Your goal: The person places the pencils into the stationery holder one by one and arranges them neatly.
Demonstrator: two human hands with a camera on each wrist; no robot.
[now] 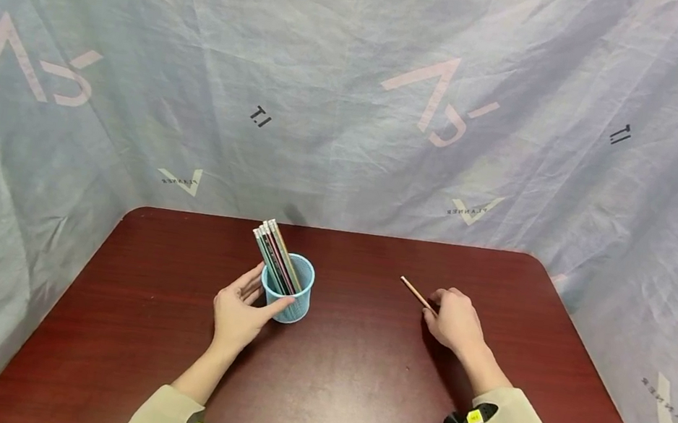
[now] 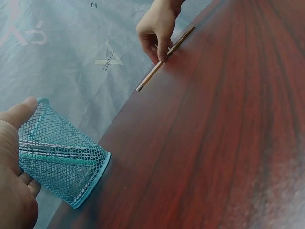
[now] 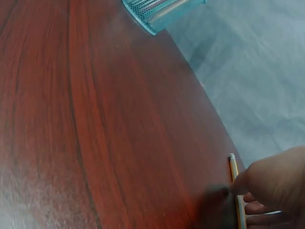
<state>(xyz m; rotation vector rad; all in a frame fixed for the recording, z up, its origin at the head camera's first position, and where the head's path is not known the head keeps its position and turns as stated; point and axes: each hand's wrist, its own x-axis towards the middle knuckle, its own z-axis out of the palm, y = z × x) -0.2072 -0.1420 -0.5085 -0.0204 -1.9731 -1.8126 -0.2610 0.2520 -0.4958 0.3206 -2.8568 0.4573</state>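
My left hand grips a light-blue mesh pencil cup from its left side, thumb across the near side and fingers around the far left. Several pencils lean to the left inside it, white ends up. The cup's base is at the tabletop in the left wrist view. Over on the right, my right hand pinches a single tan pencil between thumb and fingers. That pencil is low over the wood; I cannot tell whether it touches. The fingers hide part of it.
A dark red wooden table with rounded far corners carries everything. Behind and beside it hangs a grey printed cloth, close to the far edge. The cup stands left of centre, well apart from the single pencil.
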